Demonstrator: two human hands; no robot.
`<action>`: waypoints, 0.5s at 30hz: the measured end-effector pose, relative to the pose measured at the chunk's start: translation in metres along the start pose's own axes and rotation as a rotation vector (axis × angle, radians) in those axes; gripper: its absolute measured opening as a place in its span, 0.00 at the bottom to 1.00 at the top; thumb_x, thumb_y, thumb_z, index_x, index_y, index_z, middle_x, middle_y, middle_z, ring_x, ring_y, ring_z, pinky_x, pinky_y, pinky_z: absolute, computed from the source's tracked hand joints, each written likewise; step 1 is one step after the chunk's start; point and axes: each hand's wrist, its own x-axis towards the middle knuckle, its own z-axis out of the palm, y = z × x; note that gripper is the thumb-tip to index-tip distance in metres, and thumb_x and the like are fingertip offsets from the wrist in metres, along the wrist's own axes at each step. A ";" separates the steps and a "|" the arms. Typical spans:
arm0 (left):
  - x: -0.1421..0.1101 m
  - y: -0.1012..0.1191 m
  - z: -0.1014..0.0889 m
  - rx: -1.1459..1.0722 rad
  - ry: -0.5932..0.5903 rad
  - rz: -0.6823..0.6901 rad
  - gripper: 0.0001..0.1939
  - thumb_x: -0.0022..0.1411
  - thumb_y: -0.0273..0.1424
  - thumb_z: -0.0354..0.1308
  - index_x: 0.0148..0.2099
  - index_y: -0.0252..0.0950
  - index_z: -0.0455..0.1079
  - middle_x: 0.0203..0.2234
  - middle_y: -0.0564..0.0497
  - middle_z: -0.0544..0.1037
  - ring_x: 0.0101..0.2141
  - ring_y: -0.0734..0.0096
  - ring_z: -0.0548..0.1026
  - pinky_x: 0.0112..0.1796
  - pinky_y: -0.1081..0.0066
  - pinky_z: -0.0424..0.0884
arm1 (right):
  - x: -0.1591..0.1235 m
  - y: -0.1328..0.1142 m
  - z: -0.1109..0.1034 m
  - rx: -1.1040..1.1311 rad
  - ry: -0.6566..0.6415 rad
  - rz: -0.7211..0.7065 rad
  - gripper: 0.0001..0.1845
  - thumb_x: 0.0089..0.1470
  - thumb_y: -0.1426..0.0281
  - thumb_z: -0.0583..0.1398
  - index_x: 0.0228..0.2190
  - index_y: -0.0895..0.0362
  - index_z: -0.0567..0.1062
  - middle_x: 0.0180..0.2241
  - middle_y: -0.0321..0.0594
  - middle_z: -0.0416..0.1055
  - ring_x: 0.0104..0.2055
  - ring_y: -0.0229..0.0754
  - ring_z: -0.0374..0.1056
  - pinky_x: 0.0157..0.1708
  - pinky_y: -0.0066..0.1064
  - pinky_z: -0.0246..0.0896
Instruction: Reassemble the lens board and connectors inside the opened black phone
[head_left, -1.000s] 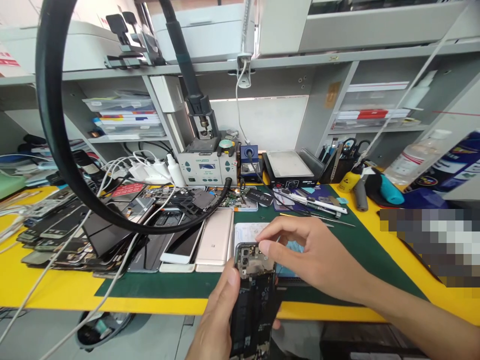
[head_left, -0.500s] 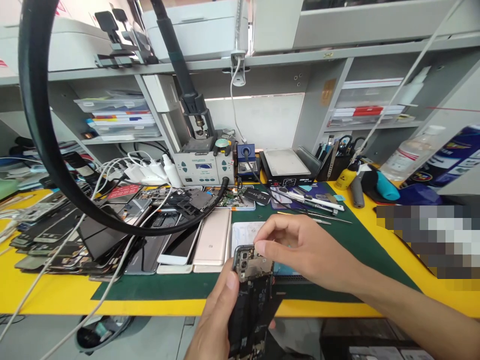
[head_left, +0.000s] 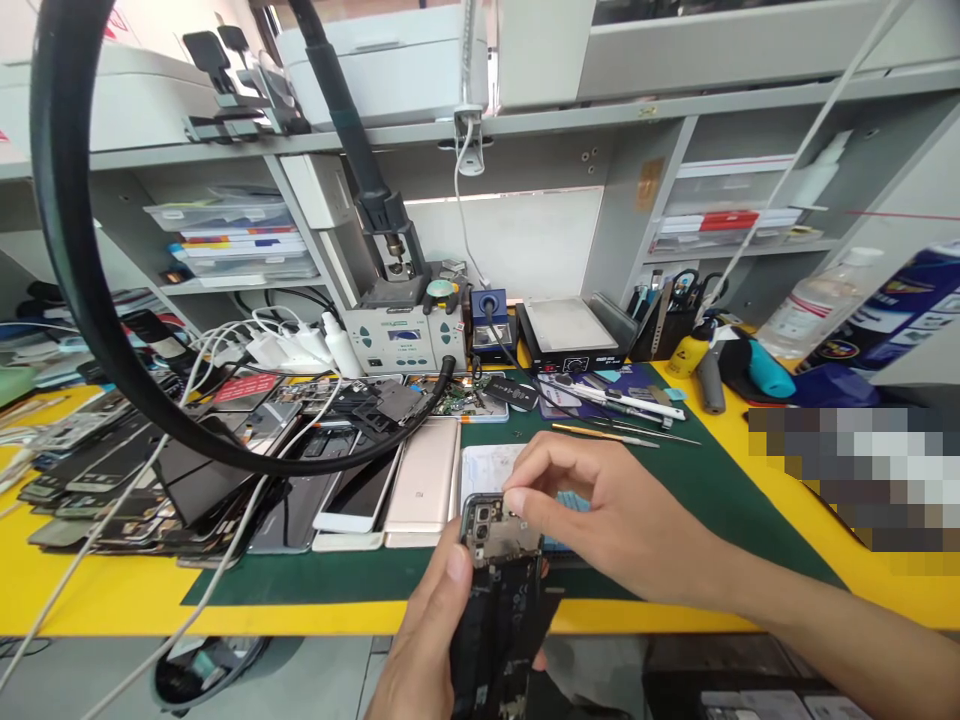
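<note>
the yellow bench [head_left: 97,600] spans the frame, with a green mat [head_left: 330,575] across its middle and right. a thick black hose [head_left: 71,260] loops over the left side and comes down to a grey station [head_left: 405,340] at centre. stacked phone parts [head_left: 150,480] fill the middle left, and a pale gold phone [head_left: 424,480] lies just left of the hands.

the right hand [head_left: 600,500] reaches in from the lower right, its thumb and index tips drawn close together at the upper right corner of the opened phone [head_left: 484,620]; whether something small is pinched there i cannot tell. the left hand [head_left: 424,640] is closed around the phone's left edge, thumb along the side, holding it tilted at lower centre, in front of the bench edge.

little has changed over the last second: the phone sits slightly lower and further left in the frame, and the right fingertips are at the same corner. that suggests close work on one spot, with the left hand as the support. a dark strip [head_left: 551,612] now juts more plainly past the phone's right edge. the camera lenses [head_left: 482,525], upper left on the phone, are uncovered.
</note>
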 end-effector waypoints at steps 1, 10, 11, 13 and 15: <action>0.000 -0.001 0.000 -0.003 0.002 0.008 0.39 0.63 0.56 0.54 0.67 0.37 0.58 0.35 0.41 0.83 0.27 0.51 0.81 0.32 0.59 0.75 | -0.001 0.000 0.001 -0.009 0.006 -0.003 0.05 0.60 0.71 0.60 0.30 0.55 0.75 0.32 0.35 0.74 0.33 0.38 0.68 0.35 0.30 0.62; -0.001 -0.001 -0.002 -0.032 0.008 -0.024 0.38 0.61 0.57 0.55 0.61 0.32 0.68 0.35 0.40 0.84 0.28 0.53 0.81 0.33 0.59 0.76 | -0.001 0.005 0.005 -0.047 0.019 -0.040 0.06 0.59 0.71 0.60 0.30 0.55 0.75 0.32 0.35 0.73 0.31 0.37 0.68 0.29 0.29 0.63; -0.002 0.000 -0.002 -0.026 -0.003 -0.041 0.37 0.62 0.58 0.54 0.56 0.30 0.72 0.32 0.40 0.84 0.28 0.53 0.81 0.33 0.61 0.75 | -0.001 0.004 0.004 -0.045 0.007 -0.039 0.06 0.60 0.71 0.60 0.30 0.55 0.75 0.32 0.35 0.73 0.32 0.38 0.69 0.30 0.29 0.63; -0.004 0.000 -0.002 -0.029 -0.019 -0.063 0.36 0.62 0.58 0.53 0.48 0.28 0.76 0.29 0.40 0.83 0.28 0.55 0.81 0.33 0.63 0.75 | -0.001 0.002 0.001 -0.043 -0.030 -0.032 0.04 0.59 0.71 0.60 0.32 0.56 0.76 0.34 0.36 0.74 0.34 0.38 0.70 0.34 0.29 0.65; -0.006 0.002 -0.002 -0.055 -0.008 -0.067 0.34 0.61 0.58 0.55 0.46 0.29 0.77 0.33 0.39 0.84 0.27 0.56 0.81 0.33 0.63 0.76 | -0.001 0.001 -0.003 -0.027 -0.093 -0.016 0.03 0.58 0.71 0.62 0.36 0.55 0.76 0.36 0.36 0.76 0.37 0.39 0.71 0.38 0.30 0.66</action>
